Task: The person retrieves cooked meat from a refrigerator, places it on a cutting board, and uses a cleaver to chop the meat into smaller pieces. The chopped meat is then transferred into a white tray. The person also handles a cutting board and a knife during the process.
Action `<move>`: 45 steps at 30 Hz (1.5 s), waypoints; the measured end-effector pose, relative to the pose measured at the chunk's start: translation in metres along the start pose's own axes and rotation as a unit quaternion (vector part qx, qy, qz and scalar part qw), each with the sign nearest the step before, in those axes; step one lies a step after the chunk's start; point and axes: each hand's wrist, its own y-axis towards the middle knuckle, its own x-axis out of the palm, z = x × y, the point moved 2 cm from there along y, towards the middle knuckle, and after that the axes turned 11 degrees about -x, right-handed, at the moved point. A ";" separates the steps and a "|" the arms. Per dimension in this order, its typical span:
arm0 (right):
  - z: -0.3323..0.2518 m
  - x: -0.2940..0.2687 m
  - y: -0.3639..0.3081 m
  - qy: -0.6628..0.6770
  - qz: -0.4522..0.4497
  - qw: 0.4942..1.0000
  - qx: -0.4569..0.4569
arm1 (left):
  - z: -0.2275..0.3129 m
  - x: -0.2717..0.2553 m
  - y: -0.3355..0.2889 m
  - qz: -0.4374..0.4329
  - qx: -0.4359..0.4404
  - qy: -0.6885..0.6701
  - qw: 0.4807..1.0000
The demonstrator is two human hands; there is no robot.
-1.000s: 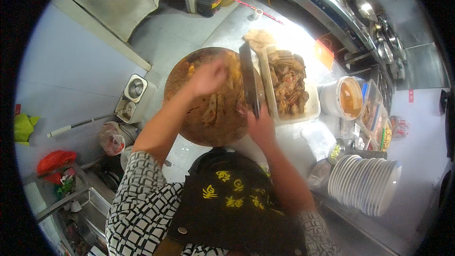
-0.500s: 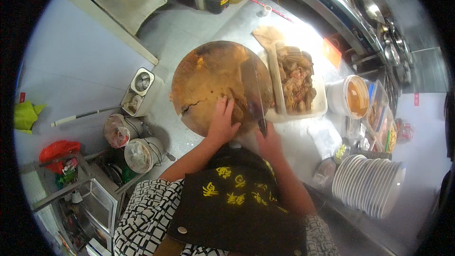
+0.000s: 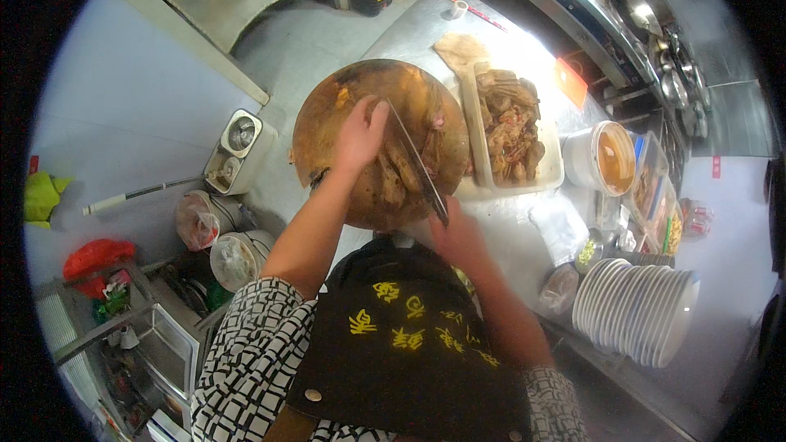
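A round wooden chopping block lies before me with cooked, brown meat on it. My right hand grips the dark handle of a cleaver, its blade seen nearly edge-on and slanting away to the left across the block. The blade lies along the meat, and more pieces are on its right side. My left hand is over the block by the blade's far end, fingers bent down and closed; what they grip is hidden.
Right of the block stands a white tub of brown meat, with a wooden paddle-shaped piece along its left side. Farther right are a white bucket of orange-brown content and a row of white plates. Lined buckets stand at the left.
My left hand has moved away from me across the block, toward the cleaver's far end. The cleaver has tilted leftward and now lies over the meat; my right hand still holds it.
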 end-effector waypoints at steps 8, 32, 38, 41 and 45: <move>-0.010 -0.003 0.013 -0.018 -0.016 1.000 0.012 | 0.010 0.009 0.019 -0.071 -0.084 0.112 0.988; 0.046 0.045 0.008 -0.089 -0.076 0.993 0.028 | -0.029 0.030 -0.001 -0.046 -0.094 0.168 0.980; 0.066 0.031 0.029 -0.051 -0.057 0.997 0.011 | -0.019 0.015 -0.016 0.096 0.065 0.027 0.993; 0.074 0.026 0.029 -0.036 -0.051 0.998 -0.023 | -0.030 0.010 -0.066 -0.039 0.177 0.192 0.965; 0.071 0.027 0.025 -0.027 -0.038 0.998 -0.039 | -0.031 0.009 -0.115 -0.080 0.212 0.277 0.934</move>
